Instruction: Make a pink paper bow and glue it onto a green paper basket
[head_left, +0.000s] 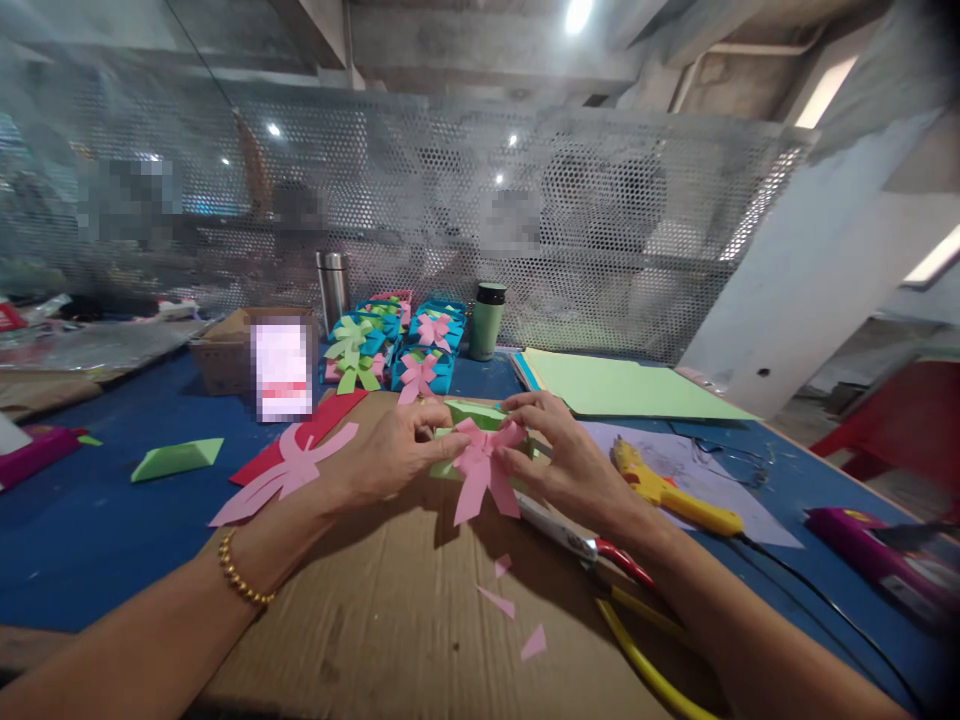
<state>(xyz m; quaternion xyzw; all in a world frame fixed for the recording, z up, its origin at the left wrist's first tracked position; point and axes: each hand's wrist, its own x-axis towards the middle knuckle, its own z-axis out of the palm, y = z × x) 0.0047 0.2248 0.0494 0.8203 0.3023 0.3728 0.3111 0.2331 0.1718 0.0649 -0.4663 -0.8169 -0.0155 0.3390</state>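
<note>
A pink paper bow sits against the front of a small green paper box, above the cardboard. My left hand pinches the bow's left loop between thumb and fingers. On the other side, my right hand grips the right loop and the box edge, its fingers bent around them. The hands hide much of the box. Under my right hand lies a white-and-red pen, partly covered. Scissors with yellow handles rest by my right forearm. Pink paper scraps are scattered below the bow.
A cut pink paper bow shape lies on red paper at left. A yellow glue gun with a cord lies at right. Behind are finished paper boxes, a green tumbler, a steel flask and stacked coloured sheets.
</note>
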